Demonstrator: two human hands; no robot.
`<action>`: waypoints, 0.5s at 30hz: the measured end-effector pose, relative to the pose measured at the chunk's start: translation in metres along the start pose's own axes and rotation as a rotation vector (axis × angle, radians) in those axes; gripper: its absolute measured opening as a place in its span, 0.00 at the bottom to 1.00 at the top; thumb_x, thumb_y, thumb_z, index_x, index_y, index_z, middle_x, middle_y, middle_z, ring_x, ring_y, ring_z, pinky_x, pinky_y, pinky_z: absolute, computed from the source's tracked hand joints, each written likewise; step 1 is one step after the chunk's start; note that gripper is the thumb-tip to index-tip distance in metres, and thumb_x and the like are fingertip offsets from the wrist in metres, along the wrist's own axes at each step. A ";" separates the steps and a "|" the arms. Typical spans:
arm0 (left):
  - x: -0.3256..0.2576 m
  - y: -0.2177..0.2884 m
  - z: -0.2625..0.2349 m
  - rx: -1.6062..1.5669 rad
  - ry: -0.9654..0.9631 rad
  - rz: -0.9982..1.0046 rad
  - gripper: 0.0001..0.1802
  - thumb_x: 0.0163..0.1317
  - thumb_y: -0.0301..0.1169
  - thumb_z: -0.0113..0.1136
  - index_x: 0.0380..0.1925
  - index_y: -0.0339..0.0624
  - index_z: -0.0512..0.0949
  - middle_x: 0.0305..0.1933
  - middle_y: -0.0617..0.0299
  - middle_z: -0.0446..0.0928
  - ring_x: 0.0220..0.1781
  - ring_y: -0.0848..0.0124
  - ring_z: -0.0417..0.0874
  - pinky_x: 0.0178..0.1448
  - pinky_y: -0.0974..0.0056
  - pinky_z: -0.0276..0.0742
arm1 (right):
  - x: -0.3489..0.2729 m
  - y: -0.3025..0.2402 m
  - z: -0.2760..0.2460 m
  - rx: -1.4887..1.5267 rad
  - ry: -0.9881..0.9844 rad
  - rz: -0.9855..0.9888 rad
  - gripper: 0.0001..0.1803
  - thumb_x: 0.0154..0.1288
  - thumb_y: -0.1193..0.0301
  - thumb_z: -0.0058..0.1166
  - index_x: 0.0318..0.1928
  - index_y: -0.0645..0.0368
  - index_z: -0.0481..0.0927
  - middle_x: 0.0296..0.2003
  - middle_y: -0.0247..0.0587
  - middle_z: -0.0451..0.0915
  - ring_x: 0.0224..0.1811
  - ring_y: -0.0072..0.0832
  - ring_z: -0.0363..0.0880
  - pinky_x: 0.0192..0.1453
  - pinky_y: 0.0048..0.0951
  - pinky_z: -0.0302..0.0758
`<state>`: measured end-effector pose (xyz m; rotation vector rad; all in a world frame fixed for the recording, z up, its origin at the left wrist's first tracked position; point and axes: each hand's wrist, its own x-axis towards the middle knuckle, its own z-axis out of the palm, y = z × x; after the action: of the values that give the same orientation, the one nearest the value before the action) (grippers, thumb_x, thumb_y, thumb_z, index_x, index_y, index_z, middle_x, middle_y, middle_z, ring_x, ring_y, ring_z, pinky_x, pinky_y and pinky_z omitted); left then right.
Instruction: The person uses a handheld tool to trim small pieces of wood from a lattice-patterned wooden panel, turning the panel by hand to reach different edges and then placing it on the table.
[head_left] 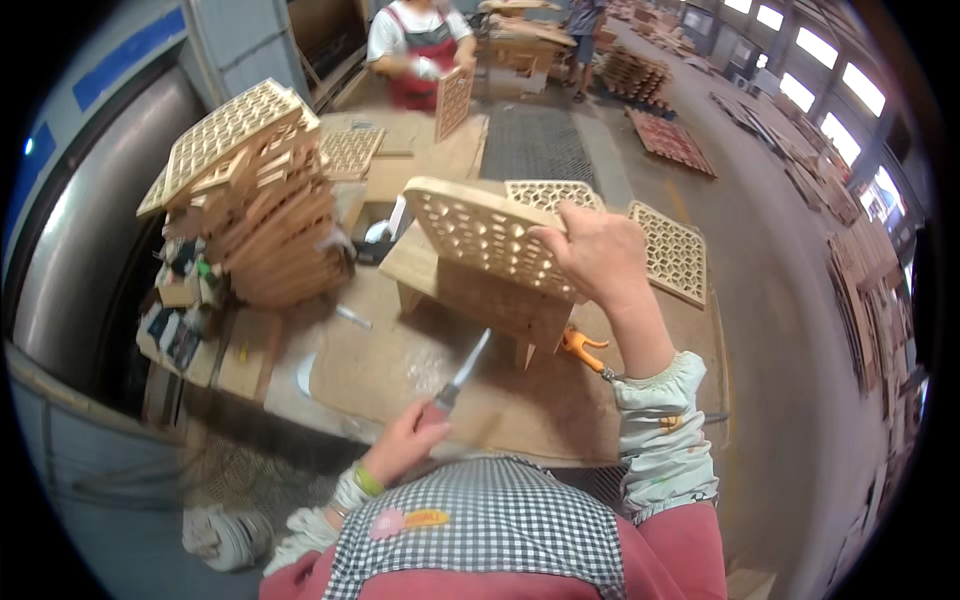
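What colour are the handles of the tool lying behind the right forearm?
Orange handles, seen in the head view, on the table beside the right hand's forearm.

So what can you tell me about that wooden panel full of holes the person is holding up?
The lattice panel is pale wood, roughly square with rounded corners, pierced by a regular pattern of small openings. It stands tilted on edge atop a small wooden stand. The right hand grips its upper right edge; the left hand holds a blade apart from it.

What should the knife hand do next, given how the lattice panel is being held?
Probably bring the knife up to the lattice panel's lower edge. The right hand props the panel upright on the small wooden bench, while the left hand grips the knife low, its blade pointing toward the panel but apart from it.
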<state>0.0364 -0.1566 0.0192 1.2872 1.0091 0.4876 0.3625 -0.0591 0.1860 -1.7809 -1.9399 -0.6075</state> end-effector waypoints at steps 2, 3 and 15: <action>-0.013 0.019 -0.006 -0.247 -0.034 -0.008 0.28 0.74 0.35 0.59 0.70 0.39 0.68 0.36 0.65 0.75 0.27 0.77 0.76 0.28 0.69 0.72 | -0.006 -0.006 0.003 -0.008 -0.010 -0.040 0.26 0.68 0.44 0.62 0.30 0.55 0.80 0.23 0.45 0.84 0.26 0.44 0.85 0.30 0.43 0.79; -0.013 0.028 -0.010 -0.324 -0.042 0.031 0.28 0.74 0.36 0.57 0.70 0.38 0.66 0.35 0.63 0.74 0.25 0.76 0.76 0.25 0.69 0.71 | -0.007 -0.009 0.000 -0.005 -0.008 -0.046 0.27 0.68 0.44 0.62 0.29 0.55 0.79 0.23 0.45 0.84 0.25 0.45 0.85 0.30 0.44 0.79; 0.028 0.085 -0.016 -0.525 -0.222 0.047 0.29 0.82 0.53 0.47 0.70 0.45 0.69 0.38 0.63 0.75 0.23 0.77 0.70 0.24 0.70 0.67 | -0.032 -0.022 -0.003 -0.025 0.028 -0.104 0.24 0.67 0.48 0.65 0.30 0.55 0.76 0.22 0.43 0.82 0.25 0.42 0.84 0.28 0.42 0.76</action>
<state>0.0564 -0.1035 0.0907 0.8700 0.6095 0.5856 0.3429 -0.0882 0.1692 -1.6862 -2.0240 -0.6907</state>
